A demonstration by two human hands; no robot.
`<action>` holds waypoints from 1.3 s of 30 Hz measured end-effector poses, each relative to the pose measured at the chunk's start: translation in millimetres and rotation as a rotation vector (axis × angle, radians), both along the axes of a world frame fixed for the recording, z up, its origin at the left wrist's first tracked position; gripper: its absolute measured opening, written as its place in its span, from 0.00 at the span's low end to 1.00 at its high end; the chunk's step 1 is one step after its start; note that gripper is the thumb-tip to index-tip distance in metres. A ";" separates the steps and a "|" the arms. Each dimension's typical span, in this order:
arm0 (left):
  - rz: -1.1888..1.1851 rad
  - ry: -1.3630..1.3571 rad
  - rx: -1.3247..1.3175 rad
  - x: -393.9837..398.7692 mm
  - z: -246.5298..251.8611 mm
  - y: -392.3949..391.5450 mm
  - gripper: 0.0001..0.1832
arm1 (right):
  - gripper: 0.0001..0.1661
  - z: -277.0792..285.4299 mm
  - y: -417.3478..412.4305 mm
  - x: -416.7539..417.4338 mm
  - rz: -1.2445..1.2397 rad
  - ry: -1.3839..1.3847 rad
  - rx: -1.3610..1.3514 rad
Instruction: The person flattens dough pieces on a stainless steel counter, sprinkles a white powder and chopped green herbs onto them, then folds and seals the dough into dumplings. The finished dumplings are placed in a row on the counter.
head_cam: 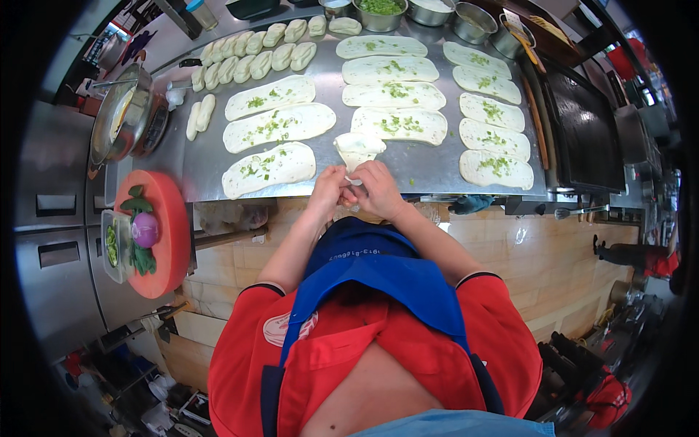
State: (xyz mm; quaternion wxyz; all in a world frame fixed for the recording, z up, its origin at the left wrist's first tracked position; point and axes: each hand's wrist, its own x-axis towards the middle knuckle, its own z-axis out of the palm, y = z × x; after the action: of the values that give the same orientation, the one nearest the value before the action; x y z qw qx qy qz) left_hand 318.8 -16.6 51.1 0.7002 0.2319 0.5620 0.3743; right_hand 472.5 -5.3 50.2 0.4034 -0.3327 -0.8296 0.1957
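Note:
At the front edge of the steel worktable (409, 169), my left hand (329, 192) and my right hand (378, 187) pinch the near end of a piece of white dough (359, 146). That end is drawn thin between my fingertips, while the wider far part rests on the steel. Just beyond it lies a flattened dough strip (398, 124) strewn with chopped scallion. More such strips lie in a left group (278, 128), a middle group (390, 68) and a right group (494, 136).
Folded dough pieces (262, 63) line the back left, beside two dough rolls (200, 116). Metal bowls, one with chopped scallion (380, 6), stand along the back. At left are a large metal pan (123, 117) and a red round board (175, 235) bearing an onion (145, 230). A dark griddle (584, 125) adjoins at right.

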 end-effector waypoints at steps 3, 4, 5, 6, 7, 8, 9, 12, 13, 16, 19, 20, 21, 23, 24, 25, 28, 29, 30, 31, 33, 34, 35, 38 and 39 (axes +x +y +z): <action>0.018 -0.035 -0.037 -6.0 -4.2 4.5 0.12 | 0.13 -6.0 4.8 0.6 -0.045 -0.006 0.069; 0.002 0.006 -0.043 -7.7 -4.6 5.2 0.12 | 0.11 -5.5 6.1 1.0 -0.043 -0.013 0.071; -0.012 0.047 -0.049 -8.5 -4.2 5.4 0.12 | 0.09 -5.0 7.7 1.1 -0.040 -0.021 0.072; -0.015 0.201 0.017 -5.5 -2.1 3.6 0.10 | 0.09 -5.3 10.4 1.5 -0.053 -0.037 0.100; -0.010 0.313 0.094 -5.5 -8.1 5.6 0.09 | 0.08 -7.2 13.9 1.7 -0.065 -0.054 0.127; -0.003 0.423 0.172 -5.6 -20.5 8.1 0.09 | 0.08 -10.1 18.0 1.8 -0.076 -0.071 0.154; -0.009 0.533 0.249 -3.9 -28.8 12.3 0.09 | 0.08 -19.4 23.3 4.9 -0.086 -0.108 0.144; 0.109 0.059 0.036 -2.8 -28.8 25.9 0.06 | 0.11 -41.6 29.2 11.3 -0.065 -0.196 0.119; 0.151 -0.098 -0.034 -3.5 -27.5 29.6 0.05 | 0.12 -44.4 27.2 12.3 -0.039 -0.208 0.114; 0.290 -0.289 -0.195 -5.4 -22.6 30.2 0.08 | 0.17 -40.0 19.4 16.3 -0.006 -0.173 0.065; 0.268 -0.381 -0.280 -2.4 -7.8 34.9 0.10 | 0.19 -26.7 13.0 16.2 -0.045 -0.141 0.071; 0.233 -0.393 -0.299 -1.0 -4.4 38.0 0.10 | 0.19 -24.5 12.5 15.2 -0.066 -0.137 0.085; 0.186 -0.365 -0.299 -2.2 -13.8 41.8 0.11 | 0.19 -23.3 12.0 12.0 -0.109 -0.155 0.076; 0.092 -0.307 -0.298 -7.1 -41.7 51.6 0.13 | 0.17 -22.7 13.7 3.7 -0.197 -0.190 0.058; 0.092 -0.270 -0.298 -6.1 -39.2 53.4 0.12 | 0.16 -30.5 18.4 4.0 -0.214 -0.187 0.057; 0.093 -0.233 -0.299 -4.7 -33.5 52.5 0.12 | 0.14 -39.6 23.3 4.7 -0.230 -0.185 0.054; 0.110 -0.131 -0.209 -23.1 -35.6 39.3 0.11 | 0.12 -41.1 17.3 19.4 -0.119 -0.215 0.037; 0.117 -0.097 -0.161 -32.8 -37.4 32.6 0.11 | 0.12 -38.7 12.3 29.0 -0.055 -0.229 0.032; 0.041 0.155 -0.067 -37.0 -35.5 25.6 0.09 | 0.11 -40.8 6.2 40.9 -0.035 -0.253 0.048; -0.021 0.368 0.051 -38.7 -36.7 18.3 0.09 | 0.11 -43.2 -1.4 52.9 -0.006 -0.280 0.063; -0.151 0.789 0.288 -39.9 -35.6 5.9 0.09 | 0.08 -42.1 -13.3 61.3 0.012 -0.296 0.136; -0.258 1.113 0.477 -40.2 -27.6 -0.2 0.10 | 0.07 -38.1 -18.5 62.6 0.002 -0.285 0.193; -0.287 1.160 0.511 -41.4 -27.2 -3.9 0.11 | 0.05 -33.7 -22.2 63.0 -0.008 -0.275 0.251; -0.334 1.264 0.599 -46.1 -24.0 -1.3 0.14 | 0.09 -0.4 -17.0 58.1 0.092 -0.671 -0.068; -0.344 1.268 0.603 -47.1 -24.1 -2.1 0.15 | 0.11 2.7 -1.6 47.2 -0.011 -0.617 0.041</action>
State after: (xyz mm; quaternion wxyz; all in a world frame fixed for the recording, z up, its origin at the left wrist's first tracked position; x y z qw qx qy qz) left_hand 271.7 -18.7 27.0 0.1941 0.6728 0.6879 0.1909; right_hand 519.7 -6.9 52.9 0.1402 -0.3726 -0.9149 0.0665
